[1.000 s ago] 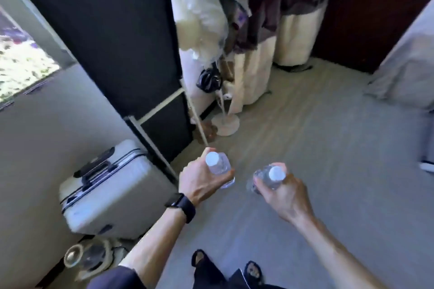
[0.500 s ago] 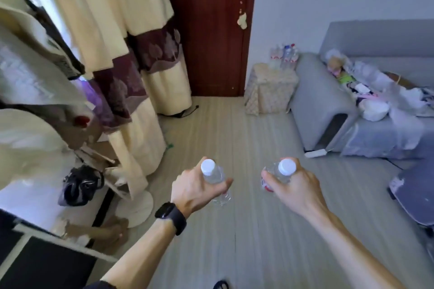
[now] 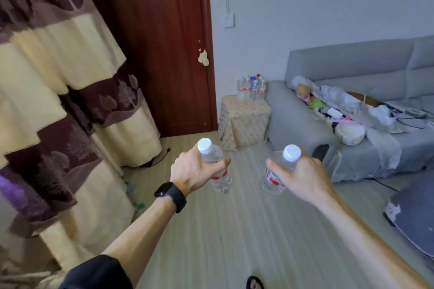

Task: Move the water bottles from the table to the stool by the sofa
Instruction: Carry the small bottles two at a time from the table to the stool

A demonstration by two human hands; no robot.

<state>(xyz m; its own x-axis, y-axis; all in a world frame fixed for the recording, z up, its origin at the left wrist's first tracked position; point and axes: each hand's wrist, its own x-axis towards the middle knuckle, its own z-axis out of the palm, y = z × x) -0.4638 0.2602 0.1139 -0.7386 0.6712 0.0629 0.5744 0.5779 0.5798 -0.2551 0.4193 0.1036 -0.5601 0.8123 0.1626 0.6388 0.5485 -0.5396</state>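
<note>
Water bottles (image 3: pixel 204 145) are being held above the floor (image 3: pixel 234 230), one in each hand. The left grip (image 3: pixel 195 171) is wrapping tight around the left bottle (image 3: pixel 219 180), and the right grip (image 3: pixel 303 176) is wrapping around the right bottle (image 3: pixel 272 180). Farther off, more bottles (image 3: pixel 252 85) are standing on the stool (image 3: pixel 244 119), just beside the gray sofa (image 3: pixel 352 65).

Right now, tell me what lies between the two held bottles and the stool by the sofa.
Only bare floor, in the head view: nothing stands between the left bottle, the right bottle and the stool.
</note>
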